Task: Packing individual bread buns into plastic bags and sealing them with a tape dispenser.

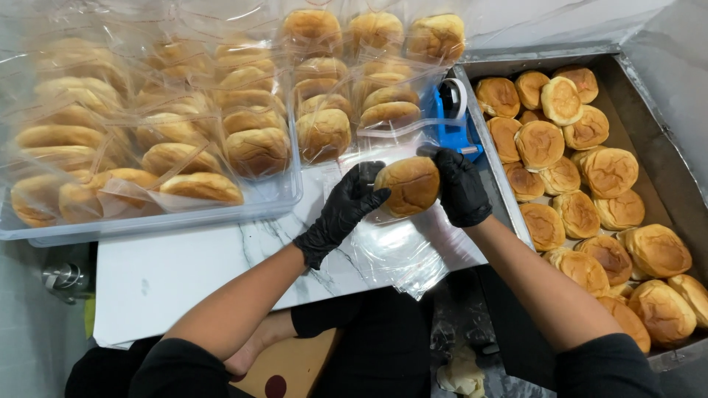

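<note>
Both my hands wear black gloves. My right hand (461, 188) grips a round golden bun (408, 186) from its right side. My left hand (345, 210) touches the bun's left side, its fingers on a clear plastic bag (394, 250) that lies under and around the bun. Whether the bun is inside the bag I cannot tell. The bun and bag hang just above a white marble-patterned board (214, 258).
A clear plastic bin (147, 221) at left holds several bagged buns. More bagged buns (369, 81) are stacked behind. A blue tape dispenser (451, 121) stands by a metal tray (649, 133) with several loose buns at right.
</note>
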